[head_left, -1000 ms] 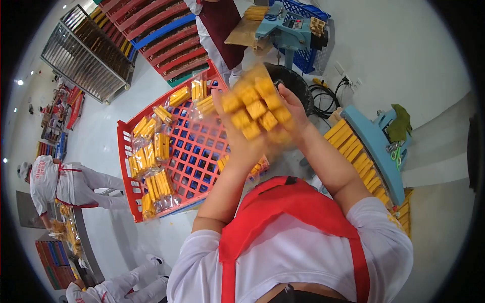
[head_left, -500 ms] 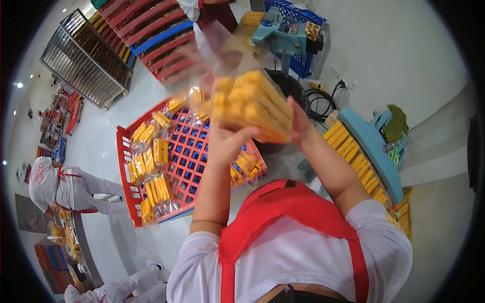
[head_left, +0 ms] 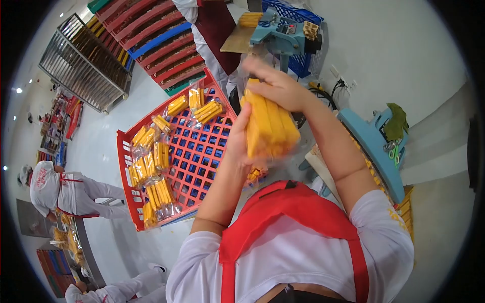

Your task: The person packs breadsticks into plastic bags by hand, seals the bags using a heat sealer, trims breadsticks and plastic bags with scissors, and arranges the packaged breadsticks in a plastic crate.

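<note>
A clear plastic bag of thick yellow sticks [head_left: 273, 121] is held up in front of me, with its sticks packed side by side. My left hand [head_left: 238, 136] is closed around its left side, the thumb up along the face. Over the upper end lies my right hand [head_left: 277, 87], its thumb against the sticks and its fingers, smeared by motion, on the bag's top. Behind and below, a red plastic crate [head_left: 177, 151] holds several smaller bags of yellow sticks [head_left: 161, 192] along its left and far sides.
At the back stands a light-blue sealing machine [head_left: 280, 35]. Another blue machine [head_left: 376, 151] is at the right, with green scissors [head_left: 395, 153] on it. Stacked red crates [head_left: 151, 40] and a metal rack [head_left: 86, 60] stand far left. Co-workers [head_left: 60, 187] are at the left and back.
The bag has turned more upright and moved a little right. My right hand has gone from its right side to its top. The loose plastic above no longer flares out.
</note>
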Available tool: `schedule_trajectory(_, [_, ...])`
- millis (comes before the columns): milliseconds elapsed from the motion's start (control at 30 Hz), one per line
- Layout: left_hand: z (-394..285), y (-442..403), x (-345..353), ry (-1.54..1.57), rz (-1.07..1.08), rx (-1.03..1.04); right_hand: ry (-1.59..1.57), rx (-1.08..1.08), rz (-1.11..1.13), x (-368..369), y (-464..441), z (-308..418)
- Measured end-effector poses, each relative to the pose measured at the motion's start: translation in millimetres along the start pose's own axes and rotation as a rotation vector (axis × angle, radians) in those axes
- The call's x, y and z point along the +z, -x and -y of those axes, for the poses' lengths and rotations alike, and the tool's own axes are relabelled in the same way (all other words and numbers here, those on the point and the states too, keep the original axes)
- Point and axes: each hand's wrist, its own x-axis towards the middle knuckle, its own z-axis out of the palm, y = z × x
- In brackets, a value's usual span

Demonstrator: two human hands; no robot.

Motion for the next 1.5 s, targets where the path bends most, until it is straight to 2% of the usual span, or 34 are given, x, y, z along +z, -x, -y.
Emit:
schedule_trajectory(67, [-1.1, -11.2, 0.3, 0.461, 0.211, -0.149, -0.376, 0.593, 0.467, -0.7, -13.8, -11.4])
schedule_trajectory(100, [-2.4, -15.6, -6.3, 0.41, 0.214, -0.151, -0.378, 0.596, 0.467, 2.7, -14.4, -22.5])
schedule_trajectory(167, [-0.4, -18.7, -7.8, 0.403, 0.128, -0.125, -0.631, 0.828, 0.627, 15.3, -12.7, -45.2])
schedule_trajectory(200, [-0.7, -20.5, -7.2, 0.396, 0.042, -0.098, -0.631, 0.827, 0.632, 18.2, -12.5, -51.6])
schedule_trajectory(267, [-1.5, -21.5, -7.7, 0.388, 0.018, -0.086, -0.769, 0.886, 0.613, 24.6, -9.4, -60.8])
schedule_trajectory(433, [-2.2, -25.2, -18.5, 0.406, 0.005, -0.096, -0.819, 0.882, 0.632, 30.8, -9.0, -71.7])
schedule_trajectory(600, [-3.4, -26.2, -23.5, 0.449, 0.095, -0.128, -0.896, 0.9, 0.609, 33.3, -11.0, -71.2])
schedule_trajectory(700, [-3.7, -27.4, -28.7, 0.446, 0.16, -0.123, -0.847, 0.833, 0.625, 33.9, -11.3, -68.5])
schedule_trajectory(767, [-7.9, -24.2, -26.2, 0.352, 0.152, -0.087, -0.568, 0.643, 0.284, 38.4, -10.6, -62.2])
schedule_trajectory(800, [-10.5, -20.0, -26.6, 0.259, 0.141, -0.05, -0.569, 0.645, 0.309, 39.7, -11.8, -60.2])
schedule_trajectory(867, [-21.7, -10.5, -38.4, 0.172, 0.084, 0.024, -0.477, 0.485, -0.081, 43.9, -10.3, -54.4])
schedule_trajectory(900, [-29.6, -3.6, -47.0, 0.069, 0.033, 0.066, -0.491, 0.5, -0.045, 40.7, -6.0, -47.7])
schedule_trajectory(933, [-40.0, 3.1, -56.0, 0.086, 0.003, 0.085, -0.807, 0.613, 0.221, 33.3, 0.1, -39.5])
schedule_trajectory(967, [-52.5, 10.3, -65.0, -0.209, 0.011, 0.132, -1.122, 0.719, 0.487, 34.2, 7.4, -34.4])
schedule_trajectory(1000, [-62.6, 20.7, -73.1, -0.507, 0.021, 0.161, -1.141, 0.742, 0.502, 45.8, 16.0, -33.5])
schedule_trajectory(1033, [-70.8, 31.8, -79.9, -0.498, -0.003, 0.158, -1.071, 0.731, 0.591, 59.4, 23.1, -33.5])
schedule_trajectory(1067, [-79.1, 41.8, -86.0, -0.77, -0.09, 0.148, -0.996, 0.716, 0.675, 72.2, 28.8, -31.9])
schedule_trajectory(1100, [-87.6, 51.6, -89.6, -1.042, -0.173, 0.128, -1.033, 0.676, 0.626, 87.6, 33.1, -24.0])
schedule_trajectory(1133, [-96.4, 66.0, -89.0, -1.137, -0.286, 0.062, -1.032, 0.648, 0.538, 113.9, 46.5, -28.4])
schedule_trajectory(1200, [-102.2, 94.2, -109.3, -1.278, -0.427, 0.038, -0.834, 0.609, 0.541, 150.4, 60.3, -19.4])
schedule_trajectory(1233, [-98.5, 106.8, -113.2, -1.274, -0.439, 0.031, -0.843, 0.617, 0.549, 167.1, 66.1, -13.2])
schedule_trajectory(1300, [-91.6, 128.3, -108.7, -0.915, -0.83, 0.05, -0.743, 0.591, 0.654, 198.5, 76.7, -2.8])
schedule_trajectory(1333, [-92.0, 138.6, -115.3, -0.913, -0.837, 0.041, -0.751, 0.599, 0.656, 214.1, 86.4, 1.1])
schedule_trajectory(1400, [-91.2, 161.6, -145.4, -0.297, -0.553, 0.103, -0.439, 0.325, 0.56, 247.3, 110.3, 0.8])
schedule_trajectory(1433, [-82.7, 170.5, -165.1, -0.216, -0.689, 0.157, -0.282, 0.239, 0.65, 267.6, 125.2, -6.6])
schedule_trajectory(1467, [-72.2, 175.1, -191.8, -0.21, -0.698, 0.16, -0.288, 0.24, 0.659, 273.6, 131.9, -6.0])
schedule_trajectory(1500, [-60.9, 177.0, -219.7, -0.378, -0.856, 0.232, -0.208, 0.352, 0.787, 278.4, 138.8, -1.9])
